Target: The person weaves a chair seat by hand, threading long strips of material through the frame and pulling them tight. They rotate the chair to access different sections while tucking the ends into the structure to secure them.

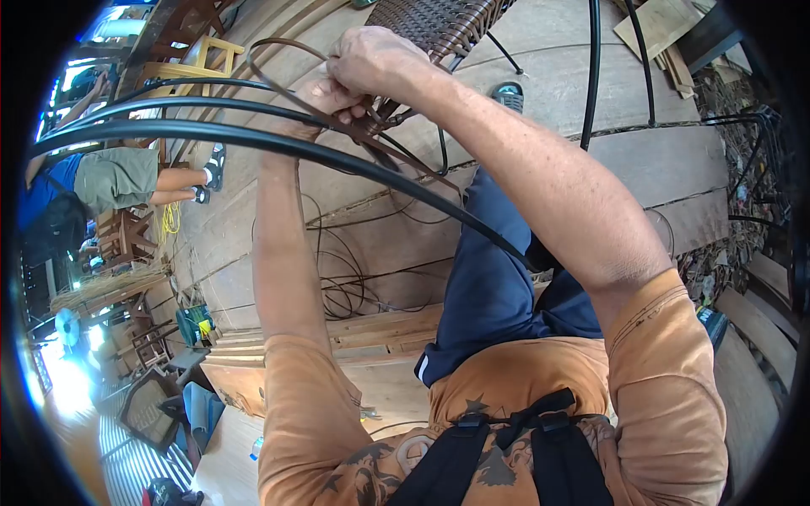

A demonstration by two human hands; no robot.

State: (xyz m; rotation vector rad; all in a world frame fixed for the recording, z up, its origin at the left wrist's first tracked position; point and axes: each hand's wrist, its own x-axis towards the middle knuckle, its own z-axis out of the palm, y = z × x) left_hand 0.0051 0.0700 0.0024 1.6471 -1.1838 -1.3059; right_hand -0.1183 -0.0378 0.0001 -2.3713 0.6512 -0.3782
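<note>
A brown flat weaving strip (268, 74) loops up and over to my hands. My right hand (377, 61) is closed on the strip, its fingers bent down out of sight. Just below it, my left hand (327, 98) has its thumb and fingers pinched together on the strip. Both hands are beside the corner of a woven brown panel (430, 27) on a black metal frame. Curved black tubes (245, 137) of the frame cross in front of my left forearm. Where the strip meets the frame is hidden by my fingers.
Loose coils of dark strip (342, 287) lie on the board floor (232, 240). Black upright tubes (592, 76) stand to the right. Wooden planks (396, 333) lie by my leg. A person in shorts (118, 180) is at the left near a yellow wooden stool (215, 59).
</note>
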